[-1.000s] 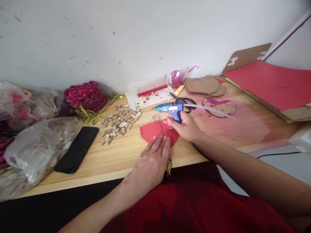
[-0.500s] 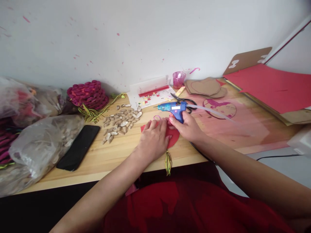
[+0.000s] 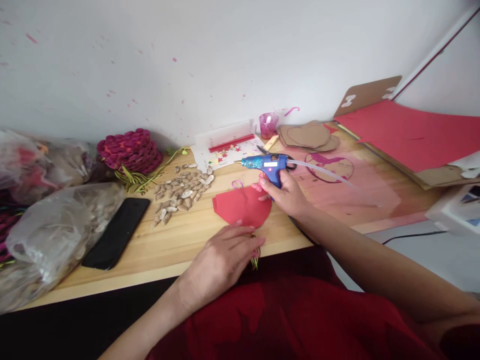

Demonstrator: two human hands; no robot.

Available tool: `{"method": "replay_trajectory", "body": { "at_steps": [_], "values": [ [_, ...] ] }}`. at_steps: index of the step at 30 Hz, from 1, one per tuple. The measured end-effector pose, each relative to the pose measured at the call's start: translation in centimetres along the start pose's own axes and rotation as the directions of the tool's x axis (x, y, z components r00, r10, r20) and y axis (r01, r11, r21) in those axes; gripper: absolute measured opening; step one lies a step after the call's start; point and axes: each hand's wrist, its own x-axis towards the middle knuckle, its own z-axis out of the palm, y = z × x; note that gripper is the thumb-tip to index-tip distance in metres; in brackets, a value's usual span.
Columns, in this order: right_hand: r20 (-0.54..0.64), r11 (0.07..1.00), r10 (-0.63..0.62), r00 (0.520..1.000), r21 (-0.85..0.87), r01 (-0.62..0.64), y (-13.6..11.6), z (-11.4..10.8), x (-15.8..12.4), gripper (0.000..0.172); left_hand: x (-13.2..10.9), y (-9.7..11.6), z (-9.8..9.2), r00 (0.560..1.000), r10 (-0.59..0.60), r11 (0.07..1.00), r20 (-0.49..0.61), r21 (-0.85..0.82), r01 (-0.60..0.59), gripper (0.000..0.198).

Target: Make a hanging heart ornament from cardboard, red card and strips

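Down the red paper (image 3: 242, 205), yr L hand (image 3: 221, 252) slid nearer you, fingers loosely together, baring the red paper's middle; R hand (image 3: 291, 194) clamped glue gun (image 3: 264, 163).

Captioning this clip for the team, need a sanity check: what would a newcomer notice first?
Probably the blue glue gun near the middle, gripped in the right hand, nozzle toward picture left. Just below it in the picture lies a red paper cutout, the left hand at its near edge. Then the magenta stack by the wall at left and the large red sheet at right.
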Motion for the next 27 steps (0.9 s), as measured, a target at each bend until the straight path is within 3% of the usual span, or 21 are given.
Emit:
{"method": "replay_trajectory", "body": {
  "at_steps": [3, 6, 9, 12, 16, 23, 27],
  "values": [
    [-0.091, 0.998, -0.002, 0.996, 0.063, 0.008, -0.7, -1.1, 0.1, 0.045, 0.4, -1.2, -0.4, 0.991, -0.091, 0.995, -0.103, -0.060, 0.085, 0.005],
    [-0.182, 0.988, 0.036, 0.983, 0.157, -0.007, -1.7, -2.4, -0.3, 0.044, 1.0, -2.4, -0.5, 0.988, -0.116, 0.992, -0.105, -0.063, 0.110, 0.012],
    [-0.113, 0.967, 0.129, 0.985, 0.235, -0.100, -2.9, -3.1, -1.3, 0.043, 1.6, -3.4, -0.3, 0.988, -0.107, 0.994, -0.109, -0.037, 0.104, 0.031],
    [-0.003, 0.945, 0.194, 0.981, 0.269, -0.187, -3.5, -3.0, -2.3, 0.040, 2.2, -4.1, 0.1, 0.986, -0.134, 0.991, -0.097, -0.038, 0.131, 0.020],
    [0.047, 0.917, 0.241, 0.969, 0.316, -0.243, -3.5, -2.6, -2.8, 0.034, 2.7, -4.8, 0.5, 0.980, -0.172, 0.985, -0.096, -0.043, 0.168, 0.015],
    [0.007, 0.922, 0.222, 0.975, 0.323, -0.212, -3.6, -2.6, -2.6, 0.034, 2.3, -5.4, 1.0, 0.974, -0.177, 0.984, -0.141, -0.057, 0.170, 0.022],
    [0.006, 0.945, 0.152, 0.988, 0.294, -0.147, -3.4, -2.2, -2.6, 0.034, 2.2, -5.5, 0.9, 0.982, -0.156, 0.987, -0.109, 0.026, 0.160, 0.026]
  ]
}}
